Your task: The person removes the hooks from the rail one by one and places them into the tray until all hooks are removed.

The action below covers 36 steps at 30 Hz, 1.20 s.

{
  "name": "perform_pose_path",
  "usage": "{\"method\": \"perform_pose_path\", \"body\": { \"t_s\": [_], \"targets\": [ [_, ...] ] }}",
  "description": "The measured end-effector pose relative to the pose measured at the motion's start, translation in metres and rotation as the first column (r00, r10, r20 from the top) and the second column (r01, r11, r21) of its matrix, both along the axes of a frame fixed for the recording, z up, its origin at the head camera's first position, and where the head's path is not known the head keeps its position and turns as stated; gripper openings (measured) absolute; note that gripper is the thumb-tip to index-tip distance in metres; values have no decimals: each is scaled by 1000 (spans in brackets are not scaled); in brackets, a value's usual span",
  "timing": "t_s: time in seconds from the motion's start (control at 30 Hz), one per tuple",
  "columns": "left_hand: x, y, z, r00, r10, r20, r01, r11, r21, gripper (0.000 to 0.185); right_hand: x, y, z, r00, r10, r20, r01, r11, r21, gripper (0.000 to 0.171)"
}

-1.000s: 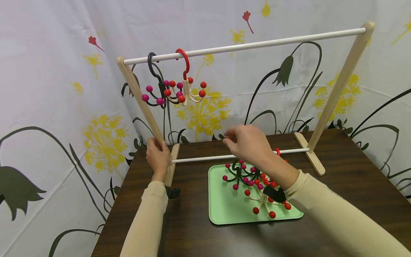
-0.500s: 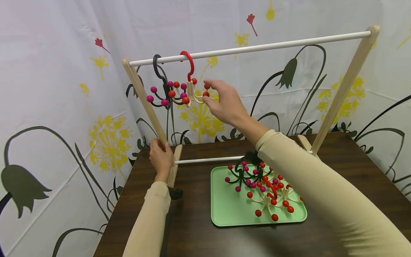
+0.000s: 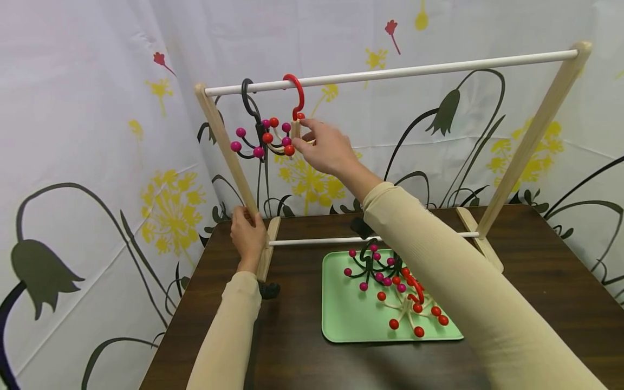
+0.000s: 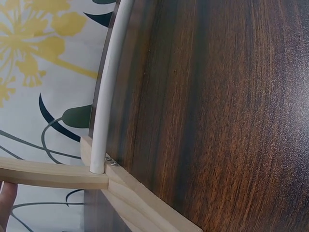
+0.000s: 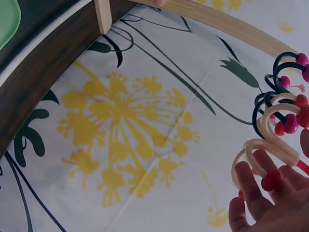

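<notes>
A wooden rack with a white top rod [image 3: 414,69] stands on the dark table [image 3: 292,357]. Two hangers hang at the rod's left end: a black hook with magenta balls [image 3: 251,138] and a red hook with cream arms and red balls [image 3: 294,116]. My right hand [image 3: 301,140] is raised to the cream hanger and pinches its stem. In the right wrist view my fingers [image 5: 260,193] lie among its cream arms [image 5: 270,145] and red balls. My left hand [image 3: 248,230] grips the rack's left post [image 3: 224,146] near its foot; a fingertip [image 4: 6,200] shows beside the wooden post [image 4: 53,174].
A green tray [image 3: 341,325] lies on the table under my right arm, holding a black hanger with magenta balls [image 3: 370,265] and a cream hanger with red balls [image 3: 414,311]. The rack's lower rod [image 3: 312,240] runs just behind the tray. A flowered curtain hangs behind.
My right hand rose from above the tray up to the hanging cream hanger and closed on its stem. The left hand stayed on the post.
</notes>
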<state>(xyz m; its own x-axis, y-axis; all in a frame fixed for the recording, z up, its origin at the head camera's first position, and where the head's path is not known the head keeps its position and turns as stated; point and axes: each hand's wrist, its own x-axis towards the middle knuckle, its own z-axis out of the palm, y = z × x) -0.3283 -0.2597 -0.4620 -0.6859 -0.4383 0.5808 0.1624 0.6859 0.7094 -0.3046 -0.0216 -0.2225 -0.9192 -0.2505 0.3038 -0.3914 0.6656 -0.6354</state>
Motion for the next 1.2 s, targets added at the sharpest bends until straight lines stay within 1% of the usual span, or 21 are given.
{"method": "perform_pose_path", "body": {
  "t_s": [0.13, 0.33, 0.57, 0.7, 0.83, 1.07, 1.2],
  "targets": [
    [0, 0, 0, 1000, 2, 0, -2, 1000, 9, 21, -1, -2, 0, 998, -68, -20, 68, 997, 20, 51],
    [0, -1, -1, 1000, -1, -4, 1, 1000, 6, 21, -4, 0, 0, 981, -192, -40, 193, 981, 35, 46],
    [-1, -1, -3, 1000, -8, -8, 8, 1000, 6, 22, -7, 5, -1, 962, -261, -79, 265, 963, 48, 37],
    [-1, 0, -2, 1000, -9, -13, 9, 1000, 5, 21, -8, 8, 0, 959, -271, -76, 274, 962, 19, 36],
    [-1, 1, -1, 1000, -5, -26, 5, 1000, 2, 21, -9, 12, 1, 963, -262, -62, 261, 965, -19, 35],
    [-1, 1, -3, 999, -9, -41, 8, 1000, -11, 21, -8, 18, 8, 978, -209, -15, 205, 971, -126, 32],
    [-1, 0, -3, 999, -11, -44, 11, 1000, -10, 21, -8, 18, 12, 983, -184, -19, 178, 969, -171, 31]
  ]
}}
